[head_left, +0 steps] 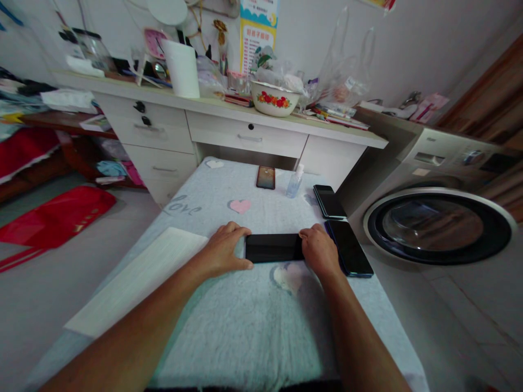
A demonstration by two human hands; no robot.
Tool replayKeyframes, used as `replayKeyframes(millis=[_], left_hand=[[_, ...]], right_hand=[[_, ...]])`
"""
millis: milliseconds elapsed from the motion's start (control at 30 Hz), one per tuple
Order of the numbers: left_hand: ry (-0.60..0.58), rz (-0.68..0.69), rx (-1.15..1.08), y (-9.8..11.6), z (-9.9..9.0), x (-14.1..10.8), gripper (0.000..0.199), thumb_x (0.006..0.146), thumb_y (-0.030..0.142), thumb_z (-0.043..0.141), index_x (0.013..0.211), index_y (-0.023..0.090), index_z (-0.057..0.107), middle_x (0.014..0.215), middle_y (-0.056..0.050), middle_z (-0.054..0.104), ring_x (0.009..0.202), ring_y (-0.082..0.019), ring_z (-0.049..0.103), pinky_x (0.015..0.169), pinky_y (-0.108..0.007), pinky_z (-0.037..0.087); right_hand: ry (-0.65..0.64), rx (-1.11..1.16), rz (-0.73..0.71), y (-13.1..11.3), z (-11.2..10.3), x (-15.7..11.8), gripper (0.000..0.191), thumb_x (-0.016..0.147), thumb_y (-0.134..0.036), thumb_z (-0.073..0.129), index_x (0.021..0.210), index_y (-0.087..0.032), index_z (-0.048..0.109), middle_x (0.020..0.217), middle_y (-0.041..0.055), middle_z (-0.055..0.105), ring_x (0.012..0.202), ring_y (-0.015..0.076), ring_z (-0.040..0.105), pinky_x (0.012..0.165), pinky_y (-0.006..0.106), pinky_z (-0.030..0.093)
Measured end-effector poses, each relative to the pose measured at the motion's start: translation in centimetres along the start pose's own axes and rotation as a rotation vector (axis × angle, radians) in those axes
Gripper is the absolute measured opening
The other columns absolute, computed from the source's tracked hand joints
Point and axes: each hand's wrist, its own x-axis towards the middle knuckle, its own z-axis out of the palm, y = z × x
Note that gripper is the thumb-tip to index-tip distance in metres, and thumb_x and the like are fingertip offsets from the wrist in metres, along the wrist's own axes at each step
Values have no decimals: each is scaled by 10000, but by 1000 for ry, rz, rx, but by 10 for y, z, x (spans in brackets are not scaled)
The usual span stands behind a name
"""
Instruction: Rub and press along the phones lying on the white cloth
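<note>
A black phone (274,247) lies sideways in the middle of the cloth-covered table, its dark screen facing up. My left hand (227,249) holds its left end between thumb and fingers. The right end is gripped by my right hand (321,250), whose fingers are bent around the corner. Just right of that hand, a larger dark phone (350,248) rests near the table's edge, with another phone (329,202) behind it. Farther back are a brown phone (266,177) and a clear spray bottle (295,182). A white folded cloth (139,283) lies beside my left forearm.
The light blue tablecloth (245,326) has heart prints. Behind stands a white desk (245,135) with a flowered bowl (275,99), a paper roll (181,69) and plastic bags. A washing machine (433,207) is at the right; a red bag (61,215) lies on the floor at left.
</note>
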Motion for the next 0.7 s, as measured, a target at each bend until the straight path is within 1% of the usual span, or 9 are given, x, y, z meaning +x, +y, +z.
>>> replayKeyframes(millis=[100,267,400,500,600,700], left_hand=[[7,9,1,-2,1,0,699,585,469,753,1200,214,541,1119,-80,516,1073,-285,498,948,-391,410],[17,21,0,-4,3,1,690,588,487,740,1200,241,537,1117,-68,520,1066,-286,501,933,-394,415],[7,3,6,-2,1,1,697,583,470,747,1202,226,540,1118,-79,518,1066,-292,499,929,-400,415],[7,4,12,0,0,1,684,585,469,746,1194,236,541,1116,-73,518,1062,-290,502,928,-400,414],[9,8,8,-1,0,0,684,589,464,743,1197,227,539,1115,-75,519,1067,-289,501,929,-394,412],[9,15,3,-2,1,0,698,590,469,743,1204,205,540,1119,-84,517,1072,-291,497,936,-392,409]], right_hand=[[4,13,-34,-2,0,-1,347,955,-239,361,973,-246,707,1006,66,577,849,155,595,695,251,363],[19,65,-163,-10,2,-4,320,949,-222,378,990,-247,694,1004,53,581,832,144,578,712,242,362],[-19,82,-249,-15,3,-7,309,952,-233,384,985,-241,691,1007,44,580,813,135,569,704,232,364],[-49,108,-303,-18,2,-8,309,961,-254,385,992,-238,692,1013,45,584,823,134,563,724,223,368],[-52,121,-319,-17,2,-7,311,965,-258,386,1015,-251,693,1015,42,585,833,133,564,732,219,367],[-35,105,-275,-12,1,-5,321,967,-258,381,1007,-254,699,998,46,585,852,140,569,730,224,365]])
